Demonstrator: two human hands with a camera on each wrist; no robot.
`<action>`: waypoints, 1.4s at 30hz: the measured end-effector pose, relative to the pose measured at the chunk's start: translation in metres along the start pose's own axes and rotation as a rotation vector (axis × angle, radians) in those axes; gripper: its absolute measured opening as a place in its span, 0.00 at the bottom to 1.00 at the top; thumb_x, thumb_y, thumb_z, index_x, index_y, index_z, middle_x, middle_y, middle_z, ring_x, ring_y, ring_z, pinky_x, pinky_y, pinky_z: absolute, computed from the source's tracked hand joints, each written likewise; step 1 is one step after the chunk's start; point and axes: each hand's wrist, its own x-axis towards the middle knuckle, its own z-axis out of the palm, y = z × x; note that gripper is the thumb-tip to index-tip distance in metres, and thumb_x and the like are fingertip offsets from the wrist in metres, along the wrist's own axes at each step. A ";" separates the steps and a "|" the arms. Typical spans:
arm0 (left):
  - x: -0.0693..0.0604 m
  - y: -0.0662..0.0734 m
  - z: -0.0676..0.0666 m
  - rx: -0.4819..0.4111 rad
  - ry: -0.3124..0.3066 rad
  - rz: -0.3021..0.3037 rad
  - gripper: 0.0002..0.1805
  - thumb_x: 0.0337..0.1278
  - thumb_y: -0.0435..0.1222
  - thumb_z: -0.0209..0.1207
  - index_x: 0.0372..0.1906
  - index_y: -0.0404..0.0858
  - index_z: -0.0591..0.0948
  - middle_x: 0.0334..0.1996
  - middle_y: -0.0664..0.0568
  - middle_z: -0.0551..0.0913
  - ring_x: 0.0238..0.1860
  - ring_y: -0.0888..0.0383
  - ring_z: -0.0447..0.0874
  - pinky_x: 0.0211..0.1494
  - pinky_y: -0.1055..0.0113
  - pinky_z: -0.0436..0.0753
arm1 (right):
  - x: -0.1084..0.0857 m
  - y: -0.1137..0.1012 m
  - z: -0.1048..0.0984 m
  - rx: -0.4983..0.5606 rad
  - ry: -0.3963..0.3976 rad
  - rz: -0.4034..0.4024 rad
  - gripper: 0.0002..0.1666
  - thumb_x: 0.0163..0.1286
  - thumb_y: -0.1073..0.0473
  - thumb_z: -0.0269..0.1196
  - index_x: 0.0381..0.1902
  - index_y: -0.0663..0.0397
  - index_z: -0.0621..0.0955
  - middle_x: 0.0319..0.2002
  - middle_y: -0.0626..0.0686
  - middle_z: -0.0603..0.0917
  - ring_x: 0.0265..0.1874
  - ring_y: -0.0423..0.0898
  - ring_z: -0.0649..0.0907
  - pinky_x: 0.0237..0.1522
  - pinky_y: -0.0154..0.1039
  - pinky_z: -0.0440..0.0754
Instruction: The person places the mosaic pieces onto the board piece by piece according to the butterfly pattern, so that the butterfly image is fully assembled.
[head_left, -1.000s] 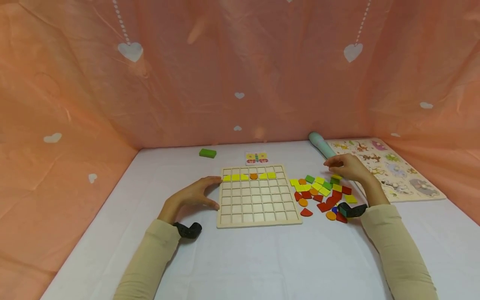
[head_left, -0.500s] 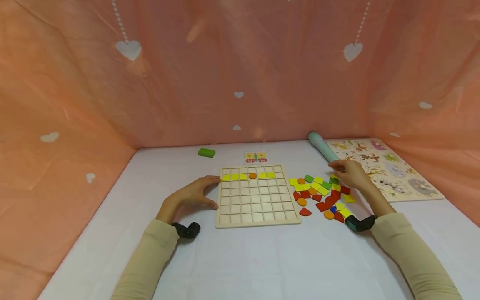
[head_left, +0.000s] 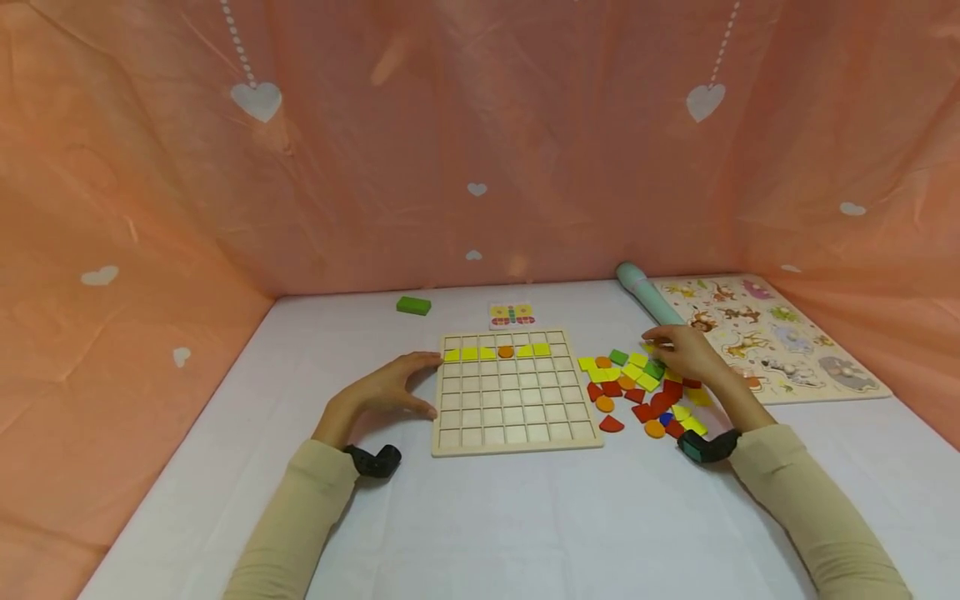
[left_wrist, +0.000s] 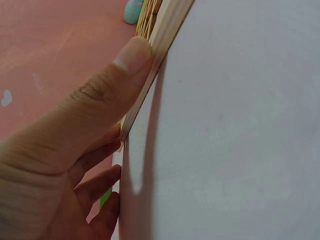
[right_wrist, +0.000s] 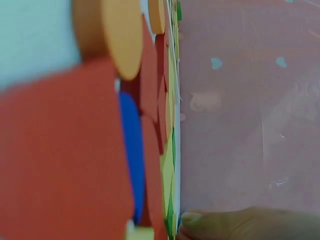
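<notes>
My left hand (head_left: 386, 386) rests along the left edge of a wooden grid board (head_left: 517, 408), thumb and fingers spread apart. The left wrist view shows the thumb (left_wrist: 132, 57) touching the board's side. Yellow pieces (head_left: 470, 353) and an orange disc (head_left: 506, 352) lie in one row near the board's far edge. My right hand (head_left: 686, 352) is over the far side of a pile of coloured pieces, its fingertips pinching a small yellow piece (head_left: 648, 347). That piece is mostly hidden. In the right wrist view only part of the thumb (right_wrist: 220, 224) shows.
A card with a butterfly pattern (head_left: 512, 315) lies behind the board, and a green block (head_left: 414, 306) at back left. A pale green microphone-shaped object (head_left: 647, 292) and an animal puzzle board (head_left: 795, 337) lie at right. Red quarter-circles (head_left: 611, 424) sit among the loose pieces.
My right hand has dipped towards the pile, then shifted slightly left, with a yellow piece now at its fingertips. My left hand has stayed at the board's edge.
</notes>
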 end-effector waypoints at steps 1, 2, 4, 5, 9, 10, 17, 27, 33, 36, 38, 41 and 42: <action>0.000 -0.001 0.000 0.004 0.001 0.003 0.50 0.37 0.45 0.73 0.67 0.33 0.63 0.68 0.39 0.60 0.70 0.42 0.52 0.71 0.48 0.53 | 0.002 0.000 0.002 -0.006 -0.002 0.000 0.16 0.64 0.71 0.56 0.49 0.75 0.76 0.47 0.71 0.78 0.48 0.67 0.76 0.52 0.60 0.75; 0.001 -0.002 0.001 0.006 0.000 0.001 0.50 0.37 0.45 0.73 0.68 0.33 0.63 0.68 0.40 0.60 0.70 0.42 0.52 0.71 0.48 0.53 | 0.003 0.000 0.003 -0.010 -0.001 -0.003 0.16 0.64 0.71 0.57 0.48 0.74 0.77 0.46 0.71 0.79 0.47 0.67 0.77 0.52 0.59 0.75; 0.001 -0.003 0.002 0.011 0.001 0.001 0.50 0.37 0.45 0.73 0.68 0.33 0.63 0.68 0.40 0.60 0.70 0.42 0.52 0.71 0.48 0.54 | 0.005 0.000 0.006 -0.026 0.004 -0.009 0.14 0.63 0.70 0.58 0.47 0.73 0.78 0.44 0.70 0.80 0.45 0.64 0.78 0.51 0.58 0.76; 0.002 -0.003 0.002 0.011 0.001 -0.002 0.50 0.37 0.46 0.73 0.68 0.34 0.63 0.68 0.40 0.60 0.70 0.43 0.52 0.71 0.48 0.54 | 0.007 0.000 0.007 -0.033 0.008 -0.012 0.14 0.63 0.70 0.58 0.46 0.73 0.79 0.43 0.69 0.80 0.43 0.64 0.78 0.50 0.58 0.76; 0.001 -0.003 0.002 0.005 0.002 0.005 0.50 0.37 0.45 0.73 0.67 0.33 0.63 0.68 0.40 0.60 0.70 0.43 0.52 0.71 0.48 0.54 | 0.010 -0.003 0.008 -0.054 0.018 -0.005 0.14 0.63 0.70 0.59 0.46 0.72 0.79 0.42 0.68 0.80 0.39 0.60 0.78 0.48 0.57 0.77; 0.000 -0.003 0.002 0.002 0.001 0.001 0.50 0.37 0.45 0.73 0.68 0.33 0.63 0.68 0.40 0.60 0.70 0.43 0.52 0.71 0.49 0.54 | 0.011 -0.003 0.008 -0.059 0.020 -0.007 0.14 0.62 0.70 0.59 0.46 0.72 0.79 0.41 0.67 0.81 0.38 0.58 0.78 0.47 0.56 0.77; -0.001 -0.001 0.001 0.004 0.002 -0.001 0.50 0.37 0.45 0.73 0.68 0.33 0.63 0.68 0.40 0.60 0.70 0.43 0.52 0.71 0.49 0.54 | 0.017 0.001 0.012 -0.093 0.046 -0.071 0.14 0.61 0.70 0.60 0.46 0.70 0.80 0.36 0.63 0.79 0.33 0.53 0.75 0.38 0.47 0.77; 0.000 -0.001 -0.001 0.016 0.001 0.002 0.50 0.37 0.45 0.73 0.68 0.32 0.62 0.69 0.40 0.60 0.70 0.43 0.52 0.72 0.49 0.53 | 0.024 0.007 0.014 -0.100 0.050 -0.138 0.12 0.62 0.71 0.60 0.45 0.69 0.80 0.41 0.65 0.80 0.36 0.55 0.76 0.43 0.52 0.77; 0.001 0.000 -0.002 0.014 -0.003 -0.003 0.51 0.37 0.45 0.73 0.68 0.33 0.62 0.69 0.40 0.60 0.70 0.44 0.52 0.71 0.49 0.54 | 0.034 -0.012 0.006 -0.104 0.054 -0.154 0.13 0.63 0.66 0.62 0.43 0.69 0.81 0.37 0.61 0.82 0.33 0.52 0.77 0.37 0.46 0.78; 0.001 0.000 -0.001 0.013 -0.002 0.002 0.50 0.37 0.45 0.73 0.68 0.33 0.62 0.69 0.40 0.60 0.70 0.43 0.52 0.71 0.49 0.54 | 0.040 -0.035 0.006 -0.074 0.097 -0.168 0.13 0.63 0.63 0.63 0.43 0.68 0.81 0.35 0.59 0.82 0.32 0.51 0.78 0.35 0.43 0.78; 0.001 -0.001 -0.001 0.012 0.000 0.002 0.50 0.37 0.45 0.73 0.68 0.33 0.62 0.69 0.40 0.60 0.70 0.43 0.52 0.71 0.49 0.54 | 0.044 -0.052 0.009 -0.057 0.130 -0.181 0.13 0.63 0.62 0.63 0.42 0.67 0.82 0.34 0.58 0.83 0.31 0.50 0.78 0.34 0.42 0.78; 0.000 0.000 -0.001 0.007 0.004 0.005 0.50 0.37 0.44 0.73 0.68 0.32 0.62 0.68 0.39 0.60 0.70 0.43 0.52 0.72 0.49 0.53 | 0.049 -0.077 0.017 -0.014 0.158 -0.188 0.13 0.63 0.60 0.64 0.41 0.66 0.82 0.33 0.59 0.82 0.31 0.51 0.78 0.36 0.43 0.78; -0.001 0.001 0.000 0.003 0.004 0.000 0.50 0.37 0.44 0.73 0.68 0.32 0.62 0.68 0.39 0.60 0.70 0.43 0.52 0.72 0.49 0.53 | 0.050 -0.083 0.021 -0.004 0.163 -0.185 0.13 0.63 0.59 0.64 0.41 0.65 0.83 0.33 0.58 0.82 0.31 0.51 0.79 0.36 0.44 0.78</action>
